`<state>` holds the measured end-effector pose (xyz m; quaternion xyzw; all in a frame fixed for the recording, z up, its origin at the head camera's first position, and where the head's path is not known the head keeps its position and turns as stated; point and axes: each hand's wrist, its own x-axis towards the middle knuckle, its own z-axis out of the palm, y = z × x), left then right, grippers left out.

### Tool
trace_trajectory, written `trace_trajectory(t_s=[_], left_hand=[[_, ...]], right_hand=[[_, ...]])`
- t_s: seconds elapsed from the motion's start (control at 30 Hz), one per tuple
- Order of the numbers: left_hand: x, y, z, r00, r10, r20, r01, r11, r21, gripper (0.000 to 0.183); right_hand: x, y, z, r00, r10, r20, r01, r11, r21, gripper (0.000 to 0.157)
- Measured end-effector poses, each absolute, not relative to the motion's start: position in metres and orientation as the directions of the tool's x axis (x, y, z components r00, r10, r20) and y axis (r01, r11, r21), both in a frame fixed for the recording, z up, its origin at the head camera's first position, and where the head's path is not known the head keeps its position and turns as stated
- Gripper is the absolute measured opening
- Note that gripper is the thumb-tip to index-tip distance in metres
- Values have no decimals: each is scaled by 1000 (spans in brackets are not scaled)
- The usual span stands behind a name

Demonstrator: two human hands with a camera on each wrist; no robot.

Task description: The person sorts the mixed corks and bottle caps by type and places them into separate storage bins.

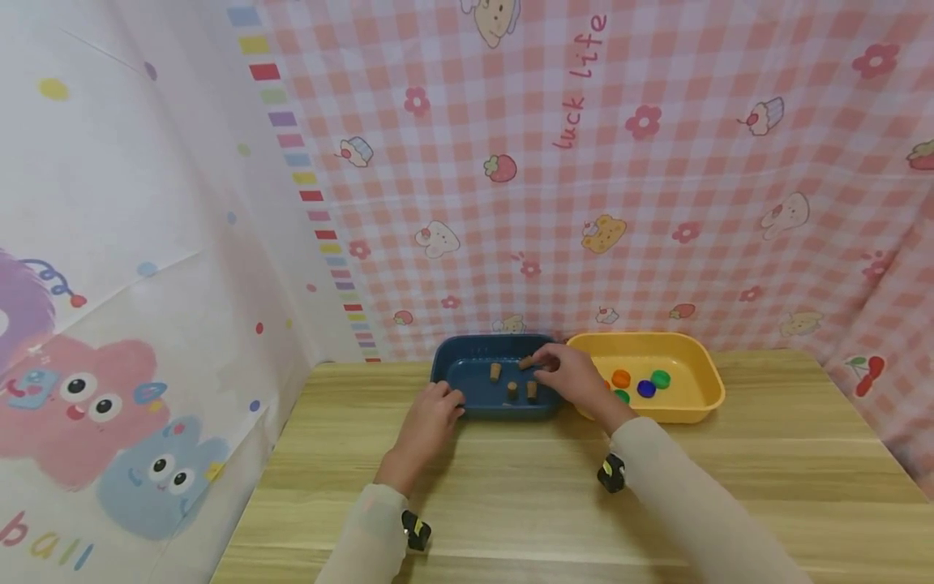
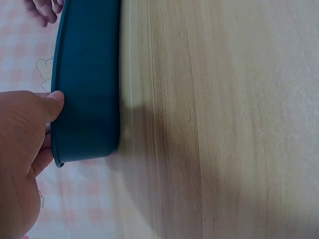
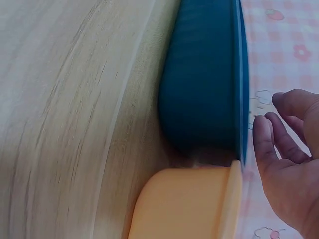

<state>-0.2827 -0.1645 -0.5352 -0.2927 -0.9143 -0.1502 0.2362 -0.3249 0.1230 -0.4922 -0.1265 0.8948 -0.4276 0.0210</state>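
In the head view my left hand (image 1: 429, 418) grips the near left corner of a dark blue tray (image 1: 481, 412). The left wrist view has its thumb (image 2: 57, 99) outside the rim and fingers behind. My right hand (image 1: 572, 373) reaches over the tray's right side, fingertips right at a tilted cork (image 1: 526, 362). A gap shows between its thumb and fingers, and in the right wrist view nothing is seen between them. Several more corks lie in the tray, among them a cork (image 1: 495, 371) left of centre and a cork (image 1: 531, 392) near the front.
A yellow tray (image 1: 704, 401) stands right beside the blue one, holding an orange cap (image 1: 621, 379), a dark blue cap (image 1: 646, 388), a green cap (image 1: 660, 379) and others partly behind my right forearm. Both trays sit at the back of the wooden table (image 1: 511, 503), against a pink checked cloth (image 1: 540, 203).
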Motion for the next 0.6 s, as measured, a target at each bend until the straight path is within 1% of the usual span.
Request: trace_trajectory(t_s=[0.13, 0.37, 0.47, 0.6], left_hand=[[-283, -164, -533, -731, 463, 501, 599, 787, 146, 9], [-280, -162, -532, -775, 445, 449, 559, 814, 160, 9], [-278, -162, -532, -786, 436, 439, 548, 819, 168, 12], [-276, -162, -532, -783, 425, 454, 547, 818, 177, 21]], right_hand=[[-315, 133, -487, -967, -237, 97, -224, 597, -771, 20], [-294, 151, -482, -965, -235, 114, -235, 587, -775, 24], [-285, 158, -482, -965, -231, 120, -237, 588, -773, 24], [-275, 164, -482, -958, -240, 156, -273, 606, -747, 22]])
